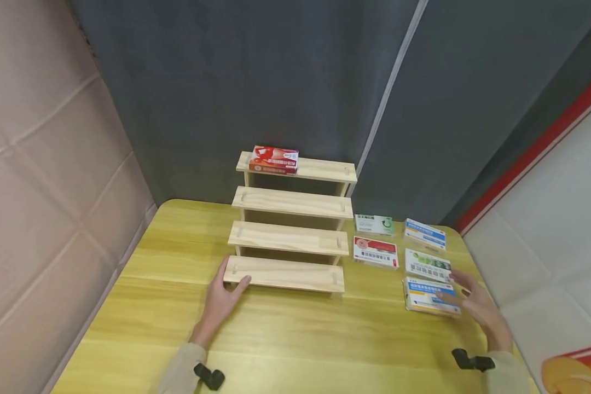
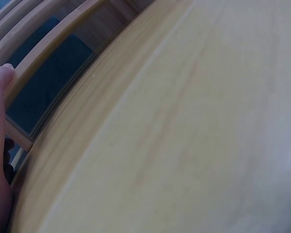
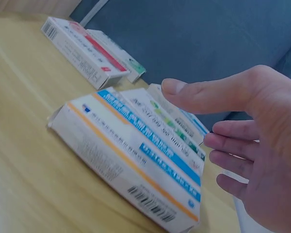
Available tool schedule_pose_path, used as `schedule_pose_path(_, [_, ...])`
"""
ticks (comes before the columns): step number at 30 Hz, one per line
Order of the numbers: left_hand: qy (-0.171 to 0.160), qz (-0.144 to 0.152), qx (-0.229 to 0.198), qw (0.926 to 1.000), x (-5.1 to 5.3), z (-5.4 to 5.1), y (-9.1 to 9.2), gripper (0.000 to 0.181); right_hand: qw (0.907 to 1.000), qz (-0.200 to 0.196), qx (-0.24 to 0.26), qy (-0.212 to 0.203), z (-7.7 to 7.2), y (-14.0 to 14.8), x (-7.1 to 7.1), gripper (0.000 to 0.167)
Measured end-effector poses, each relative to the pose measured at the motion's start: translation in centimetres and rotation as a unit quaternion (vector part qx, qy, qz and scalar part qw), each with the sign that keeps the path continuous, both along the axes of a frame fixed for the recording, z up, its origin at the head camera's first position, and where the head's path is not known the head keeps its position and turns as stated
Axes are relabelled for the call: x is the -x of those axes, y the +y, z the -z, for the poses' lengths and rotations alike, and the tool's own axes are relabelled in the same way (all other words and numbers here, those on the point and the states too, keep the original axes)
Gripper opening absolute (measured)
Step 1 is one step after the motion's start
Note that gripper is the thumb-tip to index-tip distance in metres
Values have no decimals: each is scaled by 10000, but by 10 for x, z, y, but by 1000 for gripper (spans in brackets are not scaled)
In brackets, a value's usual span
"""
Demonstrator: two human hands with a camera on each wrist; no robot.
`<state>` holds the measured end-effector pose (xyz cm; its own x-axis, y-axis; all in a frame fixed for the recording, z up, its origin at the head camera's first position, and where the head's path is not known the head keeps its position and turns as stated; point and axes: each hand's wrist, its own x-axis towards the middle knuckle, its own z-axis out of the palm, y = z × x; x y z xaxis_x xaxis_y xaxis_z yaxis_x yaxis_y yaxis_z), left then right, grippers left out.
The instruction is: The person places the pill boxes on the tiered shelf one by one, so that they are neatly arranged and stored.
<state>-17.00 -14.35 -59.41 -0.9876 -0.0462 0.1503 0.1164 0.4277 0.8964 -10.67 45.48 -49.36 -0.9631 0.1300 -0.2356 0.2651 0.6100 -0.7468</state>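
Note:
A pale wooden stepped rack [image 1: 285, 273] stands on the table. My left hand [image 1: 220, 298] holds the left end of its lowest step, thumb over the front edge; in the left wrist view the thumb [image 2: 1, 80] lies against that step's edge. At the right, my right hand [image 1: 477, 303] hovers with spread fingers by a blue-and-white medicine box [image 1: 430, 295]. The right wrist view shows the hand [image 3: 271, 141] holding nothing, apart from the box [image 3: 131, 155]. Behind that box lies a white-and-green medicine box [image 1: 427, 265], close to the right fingertips.
A red medicine box [image 1: 273, 160] lies on the rack's top step, at its left. Right of the rack are a red-and-white box [image 1: 375, 252] and a green-and-white box [image 1: 374, 224]. Another blue-and-white box [image 1: 424, 234] lies farther back. A dark partition [image 1: 226, 98] rises behind the table.

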Motion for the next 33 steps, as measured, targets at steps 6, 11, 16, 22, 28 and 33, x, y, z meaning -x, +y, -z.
schedule_pose_path(6, [-4, -10, 103, 9999, 3, 0, 4, 90, 9999, 114, 0, 45, 10, 5, -6, 98])
schedule_pose_path(11, [-82, 29, 63, 9999, 3, -1, 5, 90, 9997, 218, 39, -98, 17, 8, -10, 101])
schedule_pose_path(16, [-119, 8, 100, 9999, 2, -3, 4, 92, 9995, 301, 46, -115, 21, 6, -11, 105])
schedule_pose_path(22, [-139, -6, 124, 9998, 1, -2, 2, 92, 9994, 296, -94, -170, 25, 5, -11, 106])
schedule_pose_path(28, [-128, -39, 140, 9998, -1, -3, 1, 91, 9964, -223, -585, 563, 35, 6, -9, 91])
schedule_pose_path(33, [-130, -36, 113, 9998, -2, -3, 1, 91, 9935, -360, -1014, 377, 36, 3, -10, 91])
